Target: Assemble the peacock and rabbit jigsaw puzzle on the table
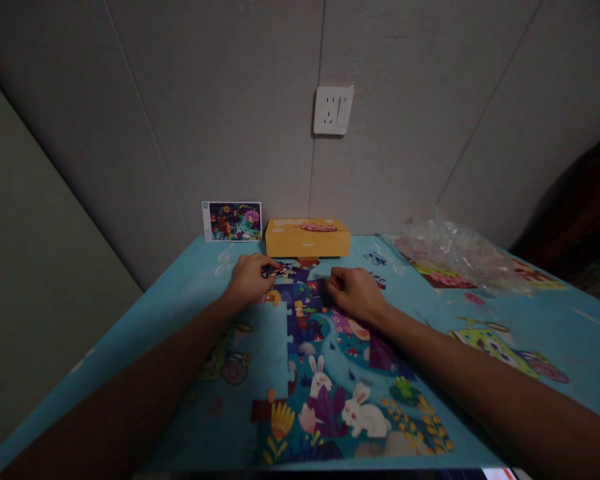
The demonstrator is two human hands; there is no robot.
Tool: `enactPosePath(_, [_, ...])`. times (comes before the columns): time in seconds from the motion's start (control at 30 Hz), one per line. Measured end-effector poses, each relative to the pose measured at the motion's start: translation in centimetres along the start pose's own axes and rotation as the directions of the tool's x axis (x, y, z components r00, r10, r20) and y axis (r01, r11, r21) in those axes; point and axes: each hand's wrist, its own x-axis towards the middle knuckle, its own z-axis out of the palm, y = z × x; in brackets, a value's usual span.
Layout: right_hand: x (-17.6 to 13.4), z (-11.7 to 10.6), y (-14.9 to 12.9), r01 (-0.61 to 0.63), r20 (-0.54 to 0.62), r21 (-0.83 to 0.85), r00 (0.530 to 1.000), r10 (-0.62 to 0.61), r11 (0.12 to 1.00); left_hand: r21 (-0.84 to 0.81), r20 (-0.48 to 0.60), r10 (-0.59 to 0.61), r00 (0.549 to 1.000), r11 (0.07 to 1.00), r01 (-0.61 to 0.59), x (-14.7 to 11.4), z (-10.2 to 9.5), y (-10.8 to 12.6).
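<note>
A partly assembled jigsaw puzzle [350, 373] lies on the table, showing white rabbits, plants and a blue stream; its left side has a gap where the tablecloth shows. My left hand [250, 279] is at its far left edge, thumb and fingers closed on a dark patterned puzzle piece [275, 270]. Just beyond the fingers are more dark pieces, close together. My right hand [357, 292] rests as a loose fist on the upper right part of the puzzle. Its curled fingers hide whatever may be inside. Behind it lie loose puzzle pieces [377, 259].
A yellow puzzle box [307, 239] stands at the back against the wall. Left of it leans a picture card [233, 222]. Crumpled clear plastic [460, 250] covers printed sheets at the back right. The blue tablecloth [175, 313] has cartoon prints. A socket [333, 110] is on the wall.
</note>
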Motion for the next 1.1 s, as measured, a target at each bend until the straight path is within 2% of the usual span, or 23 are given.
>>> enactPosePath(0.13, [0.2, -0.1, 0.0, -0.004, -0.012, 0.061, 1.0, 0.005, 0.998, -0.038, -0.073, 0.038, 0.997, 0.998, -0.041, 0.0, -0.1, 0.5])
enactPosePath(0.23, [0.2, -0.2, -0.5, -0.041, 0.025, 0.308, 0.999, 0.035, 0.95, -0.075, -0.187, 0.163, 0.969, 0.981, -0.179, -0.2, -0.6, 1.7])
enactPosePath(0.33, [-0.1, -0.1, -1.4, -0.109, 0.154, 0.604, 0.988, 0.018, 0.79, -0.18, -0.331, 0.438, 0.836, 0.84, -0.511, -0.8, -0.9, 3.4])
enactPosePath(0.4, [-0.3, 0.1, -1.9, -0.136, 0.207, 0.74, 0.978, -0.031, 0.659, -0.237, -0.339, 0.559, 0.757, 0.728, -0.643, -1.2, -0.9, 4.3])
enactPosePath(0.47, [-0.5, 0.2, -2.1, -0.171, 0.219, 0.833, 0.975, -0.03, 0.526, -0.234, -0.281, 0.627, 0.727, 0.69, -0.685, -1.5, -0.9, 4.9])
enactPosePath(0.53, [-0.5, 0.1, -1.9, -0.198, 0.203, 0.877, 0.978, 0.037, 0.438, -0.178, -0.229, 0.634, 0.738, 0.719, -0.672, -1.7, -0.9, 5.2])
enactPosePath(0.57, [-0.5, 0.1, -1.7, -0.201, 0.188, 0.883, 0.979, 0.071, 0.425, -0.15, -0.218, 0.619, 0.754, 0.743, -0.653, -1.7, -0.9, 5.2])
enactPosePath(0.67, [-0.4, -0.2, -1.2, -0.187, 0.158, 0.875, 0.982, 0.103, 0.446, -0.143, -0.221, 0.569, 0.792, 0.784, -0.604, -1.7, -0.9, 5.1])
enactPosePath(0.83, [-0.6, -0.3, -1.1, -0.179, 0.163, 0.875, 0.984, 0.075, 0.45, -0.167, -0.193, 0.577, 0.793, 0.777, -0.606, -1.6, -0.7, 4.8])
enactPosePath(0.93, [-0.5, 0.0, -0.8, -0.157, 0.143, 0.859, 0.988, 0.067, 0.488, -0.147, -0.18, 0.571, 0.801, 0.789, -0.596, -1.6, -0.6, 4.8])
enactPosePath(1.03, [0.0, 0.3, 0.0, -0.158, 0.102, 0.784, 0.987, 0.126, 0.6, -0.123, -0.168, 0.554, 0.815, 0.809, -0.575, -1.6, -0.6, 4.6])
enactPosePath(1.1, [0.3, 0.3, 0.8, -0.174, 0.07, 0.641, 0.983, 0.168, 0.748, -0.108, -0.165, 0.499, 0.851, 0.848, -0.518, -1.4, -0.6, 4.3])
